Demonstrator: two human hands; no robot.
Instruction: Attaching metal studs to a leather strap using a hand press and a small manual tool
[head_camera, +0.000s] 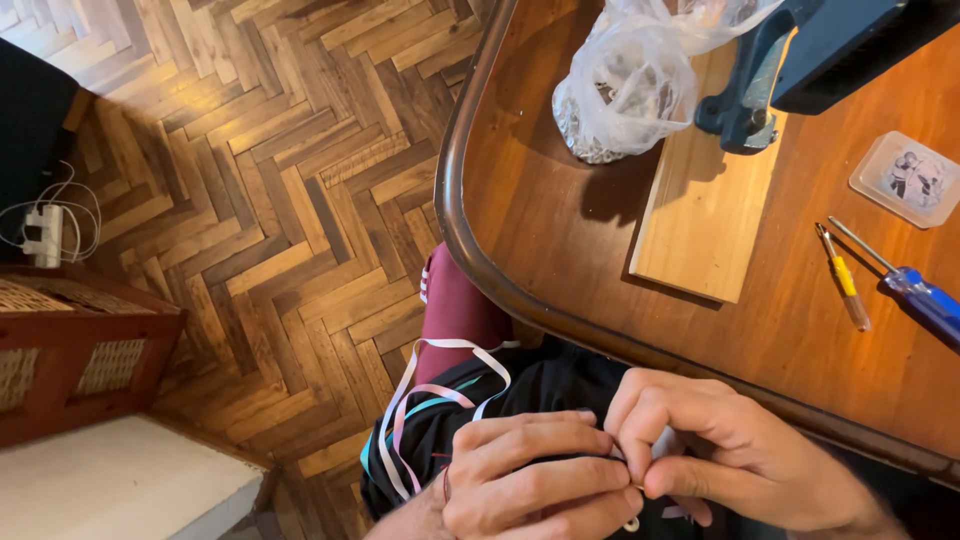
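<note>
Both hands meet low in the view, over the person's lap and just off the edge of the dark, glossy wooden table (530, 200). Left hand (530, 480) is curled, its fingers folded over black fabric (540, 385), and it seems to pinch something small against the right hand (720, 450), whose thumb and forefinger press together at the same spot; what they grip is too small to tell. Thin curling ribbons in white, pink and teal (420, 400) loop over the black fabric just beside the left hand.

On the table, well apart from the hands, lie a pale rectangular wooden board (700, 210), a blue metal clamp (790, 70) resting on its far end, a crumpled clear plastic bag (625, 80), a small yellow-handled screwdriver (845, 280), a blue-handled screwdriver (925, 300) and a clear square plastic lid (908, 178). Herringbone parquet floor (280, 170) lies to the left.
</note>
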